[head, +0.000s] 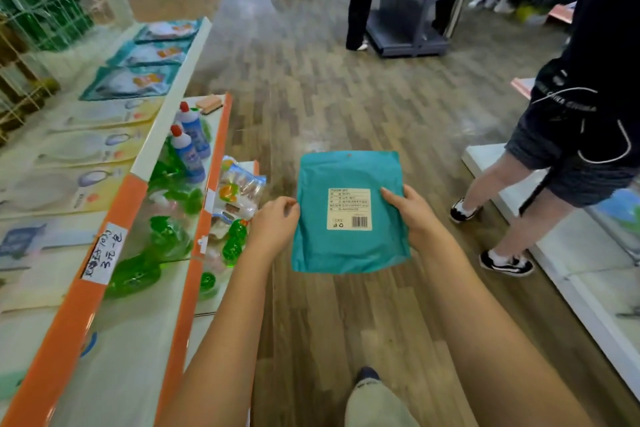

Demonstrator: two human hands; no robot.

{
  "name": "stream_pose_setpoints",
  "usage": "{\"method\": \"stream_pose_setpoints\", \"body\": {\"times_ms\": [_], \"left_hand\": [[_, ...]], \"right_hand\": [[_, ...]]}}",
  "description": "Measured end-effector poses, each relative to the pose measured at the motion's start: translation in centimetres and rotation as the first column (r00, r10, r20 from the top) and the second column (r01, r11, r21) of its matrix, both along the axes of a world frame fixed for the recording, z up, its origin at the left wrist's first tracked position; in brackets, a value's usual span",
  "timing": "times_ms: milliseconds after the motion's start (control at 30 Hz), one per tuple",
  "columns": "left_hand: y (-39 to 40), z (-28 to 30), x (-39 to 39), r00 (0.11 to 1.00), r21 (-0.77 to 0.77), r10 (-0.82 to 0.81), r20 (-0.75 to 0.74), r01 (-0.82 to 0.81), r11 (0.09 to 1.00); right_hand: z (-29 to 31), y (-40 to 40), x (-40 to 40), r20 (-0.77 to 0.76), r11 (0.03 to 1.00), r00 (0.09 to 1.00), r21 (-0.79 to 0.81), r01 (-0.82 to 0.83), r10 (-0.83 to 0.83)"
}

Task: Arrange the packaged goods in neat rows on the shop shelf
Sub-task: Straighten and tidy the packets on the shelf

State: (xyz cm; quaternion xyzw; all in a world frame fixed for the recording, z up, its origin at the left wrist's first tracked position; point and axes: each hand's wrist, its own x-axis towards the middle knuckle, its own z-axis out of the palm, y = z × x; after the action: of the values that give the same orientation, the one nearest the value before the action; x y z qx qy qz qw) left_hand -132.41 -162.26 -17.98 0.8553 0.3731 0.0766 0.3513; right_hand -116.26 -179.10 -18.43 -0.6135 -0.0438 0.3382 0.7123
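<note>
Teal pouch [349, 215], barcode label facing up, held flat in the aisle between left hand [275, 220] and right hand [414, 213], each grip pinching a side edge. Holding it level probably squares it for the shelf [86, 288] at left, where matching pouches [131, 81] lie in a row.

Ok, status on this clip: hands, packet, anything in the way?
Left hand and right hand both grip the teal packet, label side up, over the floor. Not on the shelf yet. A bystander stands right; shelf side unobstructed.
</note>
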Motion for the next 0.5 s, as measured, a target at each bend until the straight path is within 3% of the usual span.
{"method": "stream_pose_setpoints", "body": {"times_ms": [367,500], "left_hand": [[0.8,0.7,9.8,0.982,-0.283,0.146,0.122,-0.106,0.953],[0.9,0.2,12.7,0.957,-0.464,0.235,0.169,-0.133,0.876]], "right_hand": [[1.6,1.9,9.7,0.023,0.993,0.993,0.025,-0.115,0.114],[1.5,2.1,12.3,0.038,0.990,0.989,0.000,-0.144,0.144]]}}
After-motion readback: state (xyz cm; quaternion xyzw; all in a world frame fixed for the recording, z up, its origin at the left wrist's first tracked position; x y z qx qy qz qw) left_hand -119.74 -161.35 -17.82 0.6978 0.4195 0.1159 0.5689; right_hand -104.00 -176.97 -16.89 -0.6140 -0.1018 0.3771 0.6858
